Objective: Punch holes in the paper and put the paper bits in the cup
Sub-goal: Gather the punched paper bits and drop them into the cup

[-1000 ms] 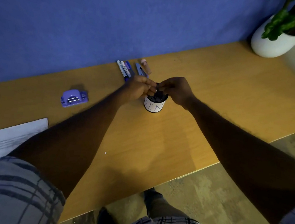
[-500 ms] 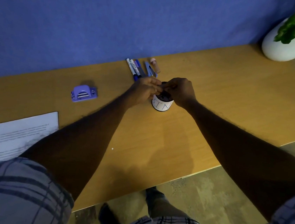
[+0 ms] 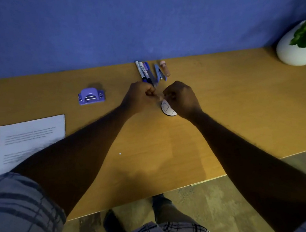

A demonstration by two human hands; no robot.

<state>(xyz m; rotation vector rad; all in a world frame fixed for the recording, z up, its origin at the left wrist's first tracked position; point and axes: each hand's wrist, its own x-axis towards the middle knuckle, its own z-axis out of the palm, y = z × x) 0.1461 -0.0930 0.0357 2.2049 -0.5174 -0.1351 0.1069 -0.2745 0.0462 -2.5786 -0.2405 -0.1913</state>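
A small white cup (image 3: pixel 168 110) with dark lettering stands on the wooden desk (image 3: pixel 226 97); its top is hidden under my right hand (image 3: pixel 181 99). My left hand (image 3: pixel 140 95) sits just left of the cup with its fingers curled. The fingertips of both hands meet above the cup's left rim and pinch a small pale piece (image 3: pixel 159 97); what it is I cannot make out. A purple hole punch (image 3: pixel 91 96) lies further left. The printed sheet of paper (image 3: pixel 29 140) lies at the near left, partly under my left forearm. One white paper bit (image 3: pixel 120 153) lies on the desk.
Several markers (image 3: pixel 143 72), a blue stapler (image 3: pixel 159 74) and a pink tube (image 3: pixel 165 68) lie by the blue wall behind my hands. A white plant pot (image 3: pixel 304 51) stands at the far right. The desk's front edge (image 3: pixel 208 179) runs diagonally over the floor.
Both hands have stayed together over the cup, working their fingertips. My right hand now covers the cup's opening, which showed a second ago. The view has shifted a little.
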